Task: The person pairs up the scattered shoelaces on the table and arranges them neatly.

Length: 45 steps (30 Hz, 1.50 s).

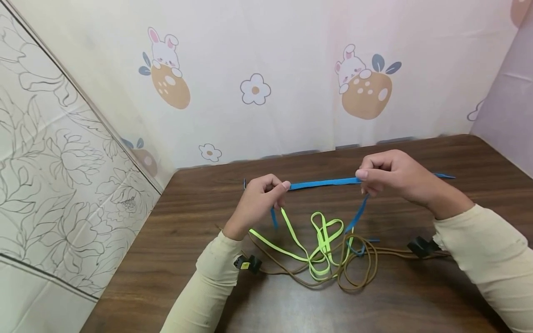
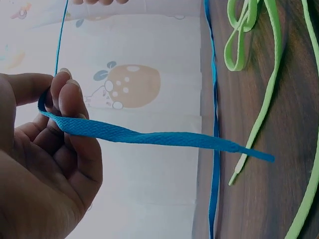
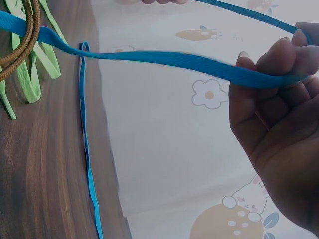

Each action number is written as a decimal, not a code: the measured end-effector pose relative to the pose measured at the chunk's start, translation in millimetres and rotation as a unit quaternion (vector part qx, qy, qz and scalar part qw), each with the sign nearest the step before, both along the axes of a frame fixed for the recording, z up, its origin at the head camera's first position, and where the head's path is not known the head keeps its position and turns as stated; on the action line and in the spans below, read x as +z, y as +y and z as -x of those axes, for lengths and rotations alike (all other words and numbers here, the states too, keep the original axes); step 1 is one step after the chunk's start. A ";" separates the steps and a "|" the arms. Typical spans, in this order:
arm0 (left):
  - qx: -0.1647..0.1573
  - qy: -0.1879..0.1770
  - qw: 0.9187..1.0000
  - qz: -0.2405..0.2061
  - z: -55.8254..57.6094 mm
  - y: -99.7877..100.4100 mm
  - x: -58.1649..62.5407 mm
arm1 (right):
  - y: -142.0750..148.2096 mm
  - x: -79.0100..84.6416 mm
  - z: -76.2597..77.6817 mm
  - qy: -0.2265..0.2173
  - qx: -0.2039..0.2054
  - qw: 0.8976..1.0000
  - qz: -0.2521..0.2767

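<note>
A flat blue shoelace (image 1: 325,183) is stretched between my two hands above the table. My left hand (image 1: 260,199) pinches it near one end between thumb and fingers. The short tipped end (image 2: 259,154) sticks out past those fingers and hangs down in the head view. On the other side my right hand (image 1: 395,178) pinches the lace between thumb and forefinger. From there the blue length (image 3: 169,59) droops toward the pile, passing behind brown cord in the right wrist view. Another blue length (image 2: 214,149) lies along the table's far side.
Flat neon-green laces (image 1: 325,236) lie looped on the brown wooden table (image 1: 200,212) below my hands. A round brown cord (image 1: 370,273) is coiled over them. Behind the table hangs a printed curtain (image 1: 291,125). Small black devices sit by both wrists.
</note>
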<state>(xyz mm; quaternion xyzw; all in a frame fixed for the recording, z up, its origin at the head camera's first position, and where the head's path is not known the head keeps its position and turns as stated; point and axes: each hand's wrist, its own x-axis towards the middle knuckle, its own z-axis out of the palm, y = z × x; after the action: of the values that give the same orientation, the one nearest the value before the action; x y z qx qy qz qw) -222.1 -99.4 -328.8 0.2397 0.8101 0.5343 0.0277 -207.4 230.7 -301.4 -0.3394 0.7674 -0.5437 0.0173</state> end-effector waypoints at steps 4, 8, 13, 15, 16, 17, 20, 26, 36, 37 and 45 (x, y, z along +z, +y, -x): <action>0.002 -0.008 1.000 -0.012 1.3 -1.8 -0.6 | 1.5 -1.6 1.1 -0.003 0.020 1.000 0.018; 0.008 -0.030 0.999 -0.031 2.4 -3.3 -1.5 | 1.8 -2.6 1.8 -0.005 0.023 0.999 0.028; 0.023 -0.034 0.998 -0.047 4.9 -5.1 -2.3 | 2.3 -3.1 3.2 -0.002 0.029 0.999 0.040; 0.028 -0.032 0.998 -0.054 5.7 -5.9 -2.5 | 2.7 -3.7 4.0 -0.004 0.034 0.998 0.049; 0.031 -0.031 0.997 -0.057 6.3 -6.7 -2.5 | 2.6 -3.7 4.5 -0.002 0.034 0.998 0.053; 0.035 -0.030 0.997 -0.061 6.7 -7.3 -2.4 | 2.5 -3.6 4.8 -0.002 0.032 0.998 0.056; 0.048 -0.034 0.996 -0.068 7.6 -8.8 -2.3 | 2.2 -4.1 6.1 -0.005 0.037 0.997 0.069; 0.061 -0.037 0.995 -0.075 9.9 -11.2 -4.9 | 3.2 -5.4 6.7 -0.012 0.019 0.997 0.072; 0.078 -0.062 0.989 -0.105 17.4 -17.8 -4.9 | 11.6 -6.0 11.9 -0.019 0.012 0.995 0.095; 0.079 -0.063 0.989 -0.107 18.0 -18.8 -5.5 | 12.9 -6.3 12.8 -0.020 0.016 0.995 0.097; 0.090 -0.053 0.989 -0.106 22.8 -24.9 -12.6 | 22.1 -9.3 18.3 -0.034 0.022 0.995 0.095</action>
<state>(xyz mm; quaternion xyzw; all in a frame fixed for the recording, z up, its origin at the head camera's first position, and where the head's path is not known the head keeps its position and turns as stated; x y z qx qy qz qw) -244.9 -124.4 -341.3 0.1389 0.7645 0.6294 -0.0037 -225.7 252.8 -310.7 -0.3375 0.7032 -0.6253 0.0232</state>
